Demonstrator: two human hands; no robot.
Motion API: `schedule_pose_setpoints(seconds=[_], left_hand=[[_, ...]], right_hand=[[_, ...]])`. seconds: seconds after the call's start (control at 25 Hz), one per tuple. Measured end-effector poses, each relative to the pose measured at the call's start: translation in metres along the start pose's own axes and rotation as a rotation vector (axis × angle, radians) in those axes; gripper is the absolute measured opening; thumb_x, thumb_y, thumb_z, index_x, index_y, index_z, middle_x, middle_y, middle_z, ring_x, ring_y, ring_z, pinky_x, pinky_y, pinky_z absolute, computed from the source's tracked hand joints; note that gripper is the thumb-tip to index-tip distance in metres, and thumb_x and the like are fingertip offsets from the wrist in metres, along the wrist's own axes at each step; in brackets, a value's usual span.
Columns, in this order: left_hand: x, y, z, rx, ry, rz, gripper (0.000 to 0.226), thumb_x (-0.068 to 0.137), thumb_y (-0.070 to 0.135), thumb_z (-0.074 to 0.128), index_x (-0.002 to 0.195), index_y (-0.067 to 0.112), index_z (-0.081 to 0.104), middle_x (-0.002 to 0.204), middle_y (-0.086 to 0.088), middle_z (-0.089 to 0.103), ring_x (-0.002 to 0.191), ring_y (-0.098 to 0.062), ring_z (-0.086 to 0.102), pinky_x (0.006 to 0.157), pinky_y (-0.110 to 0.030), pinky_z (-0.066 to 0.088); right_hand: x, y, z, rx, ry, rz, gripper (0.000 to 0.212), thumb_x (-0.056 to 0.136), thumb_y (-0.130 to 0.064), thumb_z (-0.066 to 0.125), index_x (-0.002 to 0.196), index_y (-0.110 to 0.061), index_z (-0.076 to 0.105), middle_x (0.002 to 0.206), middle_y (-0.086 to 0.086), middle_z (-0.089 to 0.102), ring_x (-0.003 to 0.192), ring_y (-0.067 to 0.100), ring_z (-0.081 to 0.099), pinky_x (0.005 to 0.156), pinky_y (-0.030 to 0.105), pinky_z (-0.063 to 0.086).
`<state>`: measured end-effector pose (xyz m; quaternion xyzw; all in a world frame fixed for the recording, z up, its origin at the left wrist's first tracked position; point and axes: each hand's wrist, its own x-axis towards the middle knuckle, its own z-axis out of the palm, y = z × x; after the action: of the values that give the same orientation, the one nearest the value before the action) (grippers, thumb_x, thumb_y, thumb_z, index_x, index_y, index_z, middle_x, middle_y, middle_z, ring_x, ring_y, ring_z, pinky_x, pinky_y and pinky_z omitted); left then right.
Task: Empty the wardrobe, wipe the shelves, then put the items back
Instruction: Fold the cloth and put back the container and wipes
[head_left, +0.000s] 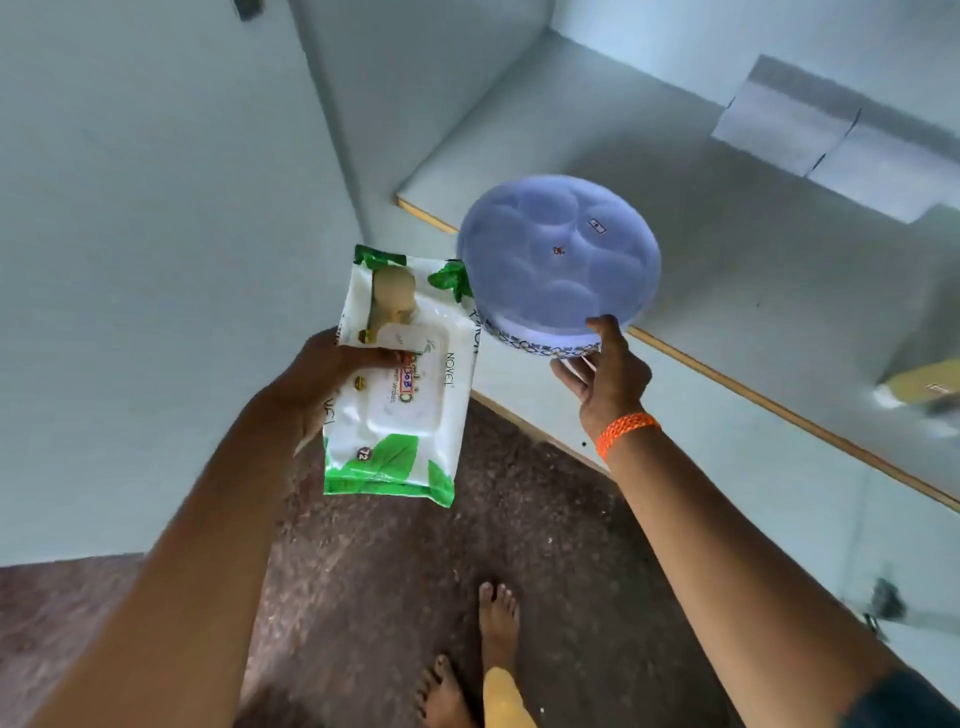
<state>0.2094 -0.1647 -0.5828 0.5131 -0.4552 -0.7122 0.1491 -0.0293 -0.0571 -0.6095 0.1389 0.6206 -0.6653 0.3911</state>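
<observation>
We find the left hand gripping a wet-wipes pack just off the shelf edge; the right hand pinches a round lidded container over that edge. We cannot tell emptying from restocking; next, steady support for the container.

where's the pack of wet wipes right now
Head view, left of centre: the left hand grips the wipes pack beside the round container.

The wipes pack reads "NOVEL" along its white front, with "72" in a small dark circle near its green lower end.
</observation>
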Motion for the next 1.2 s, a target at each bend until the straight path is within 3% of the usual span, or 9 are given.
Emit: schedule_pose_setpoints(seconds=[0.12,0.36,0.56,0.72,0.84,0.92,1.04,1.12,1.2], left_hand=[[0.057,0.038,0.018,0.049,-0.016,0.016,0.052,0.057,0.011,0.081,0.107,0.007,0.068,0.1,-0.016,0.072,0.095,-0.037,0.068,0.084,-0.044,0.055],[0.122,0.08,0.019,0.055,0.097,0.023,0.04,0.063,0.006,0.079,0.102,0.009,0.069,0.098,-0.015,0.072,0.091,-0.033,0.069,0.085,-0.042,0.055],[0.148,0.083,0.015,0.052,0.173,-0.009,0.024,0.071,0.0,0.073,0.09,0.013,0.068,0.09,-0.012,0.072,0.082,-0.029,0.068,0.078,-0.037,0.055],[0.158,0.078,0.021,0.061,0.178,-0.055,0.023,0.07,0.001,0.073,0.089,0.014,0.068,0.083,-0.008,0.074,0.081,-0.029,0.069,0.079,-0.038,0.055],[0.16,0.075,0.028,0.045,0.165,-0.065,0.024,0.071,0.001,0.073,0.09,0.014,0.068,0.08,-0.007,0.075,0.08,-0.028,0.069,0.076,-0.037,0.055],[0.16,0.076,0.036,0.059,0.159,-0.068,0.024,0.07,0.002,0.074,0.09,0.014,0.068,0.081,-0.007,0.075,0.081,-0.028,0.069,0.077,-0.037,0.054],[0.166,0.083,0.06,0.012,0.146,-0.027,0.027,0.068,0.003,0.076,0.093,0.013,0.07,0.087,-0.009,0.075,0.085,-0.028,0.07,0.079,-0.038,0.055],[0.17,0.089,0.091,-0.036,0.139,0.012,0.027,0.066,0.006,0.079,0.091,0.012,0.07,0.088,-0.01,0.074,0.082,-0.026,0.07,0.074,-0.034,0.056],[0.17,0.093,0.133,-0.035,0.093,0.061,0.023,0.069,0.007,0.08,0.09,0.01,0.07,0.082,-0.006,0.074,0.073,-0.02,0.069,0.068,-0.029,0.057]], right_hand=[[0.047,-0.028,0.038,0.044,0.043,-0.003,0.024,0.073,-0.021,0.076,0.074,-0.006,0.057,0.083,0.012,0.054,0.083,0.027,0.058,0.064,0.037,0.06],[0.123,-0.055,0.117,-0.071,-0.055,0.048,0.049,0.084,-0.024,0.069,0.122,0.0,0.049,0.123,0.018,0.055,0.09,0.03,0.061,0.083,0.04,0.057],[0.16,-0.066,0.177,-0.212,-0.037,0.031,0.071,0.081,-0.033,0.065,0.137,-0.008,0.031,0.138,0.016,0.045,0.124,0.038,0.05,0.101,0.049,0.046],[0.168,-0.066,0.185,-0.31,-0.133,0.028,0.059,0.089,-0.026,0.059,0.139,-0.007,0.034,0.138,0.014,0.044,0.126,0.032,0.048,0.101,0.044,0.047],[0.174,-0.069,0.186,-0.389,-0.077,-0.024,0.056,0.086,-0.025,0.064,0.132,-0.007,0.037,0.128,0.018,0.05,0.11,0.033,0.057,0.085,0.044,0.055],[0.162,-0.074,0.182,-0.501,-0.125,0.007,0.053,0.087,-0.042,0.061,0.124,-0.008,0.044,0.115,0.015,0.057,0.087,0.027,0.063,0.066,0.04,0.056],[0.133,-0.07,0.155,-0.812,-0.181,-0.104,0.06,0.08,-0.066,0.055,0.096,-0.009,0.062,0.097,0.009,0.067,0.089,0.027,0.065,0.081,0.041,0.056],[0.107,-0.061,0.117,-0.702,-0.225,-0.236,0.036,0.085,-0.052,0.061,0.079,-0.017,0.061,0.08,0.0,0.065,0.082,0.02,0.063,0.081,0.037,0.054],[0.089,-0.055,0.077,-0.496,-0.212,-0.329,0.016,0.087,-0.028,0.068,0.095,-0.014,0.064,0.09,-0.001,0.069,0.086,0.013,0.065,0.082,0.033,0.054]])
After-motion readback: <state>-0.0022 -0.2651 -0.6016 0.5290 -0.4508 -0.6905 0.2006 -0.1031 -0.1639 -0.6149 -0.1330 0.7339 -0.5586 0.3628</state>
